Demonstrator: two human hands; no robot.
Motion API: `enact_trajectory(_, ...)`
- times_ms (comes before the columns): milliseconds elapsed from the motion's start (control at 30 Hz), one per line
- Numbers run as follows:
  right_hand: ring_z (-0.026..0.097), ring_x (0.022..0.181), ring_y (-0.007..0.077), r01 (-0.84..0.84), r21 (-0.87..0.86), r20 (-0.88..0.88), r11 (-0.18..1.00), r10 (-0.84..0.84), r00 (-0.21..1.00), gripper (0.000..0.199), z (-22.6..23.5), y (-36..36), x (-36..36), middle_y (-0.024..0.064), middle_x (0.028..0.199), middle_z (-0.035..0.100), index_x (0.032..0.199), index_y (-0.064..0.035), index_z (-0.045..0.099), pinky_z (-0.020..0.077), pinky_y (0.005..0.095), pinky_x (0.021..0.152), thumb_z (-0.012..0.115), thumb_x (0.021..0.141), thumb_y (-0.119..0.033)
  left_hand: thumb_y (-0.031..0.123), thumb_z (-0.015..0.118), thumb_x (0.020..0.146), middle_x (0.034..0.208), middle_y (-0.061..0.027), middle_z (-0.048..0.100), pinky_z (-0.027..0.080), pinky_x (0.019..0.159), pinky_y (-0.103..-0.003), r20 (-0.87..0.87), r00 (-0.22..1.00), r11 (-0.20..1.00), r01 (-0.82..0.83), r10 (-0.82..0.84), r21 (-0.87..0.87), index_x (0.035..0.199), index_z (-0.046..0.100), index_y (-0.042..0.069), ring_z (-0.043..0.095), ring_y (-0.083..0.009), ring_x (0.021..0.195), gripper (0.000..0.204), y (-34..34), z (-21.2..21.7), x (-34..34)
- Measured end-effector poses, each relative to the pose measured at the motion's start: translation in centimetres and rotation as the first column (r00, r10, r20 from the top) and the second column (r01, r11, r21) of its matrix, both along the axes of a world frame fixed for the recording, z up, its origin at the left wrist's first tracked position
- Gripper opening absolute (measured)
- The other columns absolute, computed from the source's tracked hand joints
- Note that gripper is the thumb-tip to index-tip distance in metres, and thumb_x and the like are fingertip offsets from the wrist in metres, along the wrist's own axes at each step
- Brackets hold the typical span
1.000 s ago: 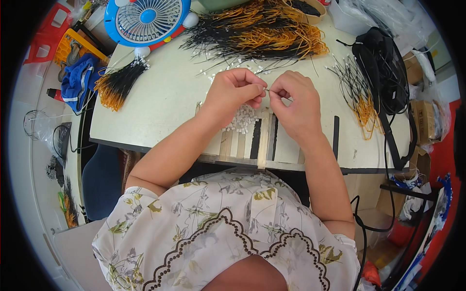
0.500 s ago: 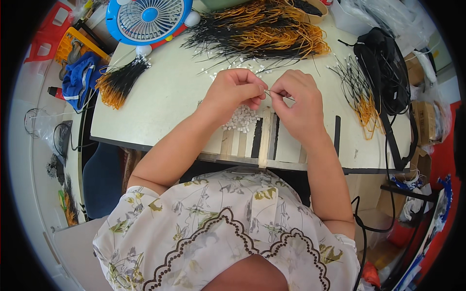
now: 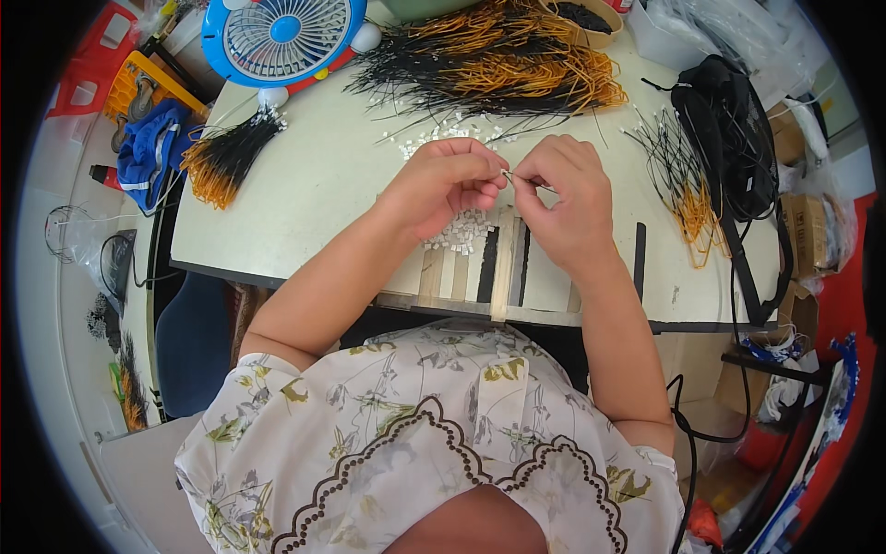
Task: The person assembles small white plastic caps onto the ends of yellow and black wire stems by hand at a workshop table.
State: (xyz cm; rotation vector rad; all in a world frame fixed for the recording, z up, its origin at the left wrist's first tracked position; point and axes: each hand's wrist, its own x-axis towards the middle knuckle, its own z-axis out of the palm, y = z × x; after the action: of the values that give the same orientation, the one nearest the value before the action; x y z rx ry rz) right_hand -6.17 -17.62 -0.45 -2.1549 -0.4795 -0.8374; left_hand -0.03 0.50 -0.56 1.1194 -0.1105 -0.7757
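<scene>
Over the middle of the table, my left hand (image 3: 443, 185) pinches a small white connector (image 3: 505, 172) between thumb and forefinger. Close against it, my right hand (image 3: 568, 198) is closed on a thin dark wire (image 3: 548, 187), whose tip meets the connector. Whether the tip sits inside it is too small to tell. Below my left hand lies a pile of loose white connectors (image 3: 461, 231), partly covered by the hand; more white pieces (image 3: 434, 143) are scattered beyond it. A large heap of black and orange wires (image 3: 517, 69) spreads across the far side.
A bundle of wires with white ends (image 3: 231, 157) lies at left, a looser bunch (image 3: 692, 198) at right. A blue fan (image 3: 284, 32) stands far left; a black bag (image 3: 729, 138) with a hanging strap lies right. Flat strips (image 3: 501, 268) run to the table's front edge.
The fingers of my left hand have shifted slightly around the connector, and its white piece shows more plainly. My right hand stays almost in place with the wire.
</scene>
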Motion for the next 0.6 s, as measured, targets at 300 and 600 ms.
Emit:
enact_trajectory(300, 0.053, 0.067, 0.021, -0.029, 0.062, -0.071, 0.998, 0.033, 0.997, 0.012, -0.2, -0.4, 0.2, 0.0052, 0.072, 0.057, 0.076, -0.0037, 0.059, 0.0422, 0.0317, 0.066, 0.068, 0.071, 0.003, 0.003, 0.066, 0.087, 0.083, -0.0099, 0.068, 0.056, 0.064, -0.027, 0.14, 0.989, 0.999, -0.044, 0.04, 0.03, 0.093, 0.064, -0.003, 0.065, -0.0145, 0.068, 0.009, -0.8, 0.3, -0.5)
enact_trajectory(600, 0.06, 0.073, 0.0161, -0.011, 0.234, -0.415, 0.972, 0.11, 0.903, 0.011, 0.6, -0.8, -0.9, 0.0089, 0.081, 0.065, 0.092, 0.0, 0.067, 0.048, 0.0294, 0.07, 0.066, 0.082, -0.003, 0.001, 0.066, 0.086, 0.082, -0.0081, 0.067, 0.055, 0.066, -0.028, 0.41, 0.906, 0.978, -0.171, 0.108, 0.121, 0.093, 0.064, -0.001, 0.064, -0.0135, 0.069, 0.007, -1.0, 0.7, -1.0)
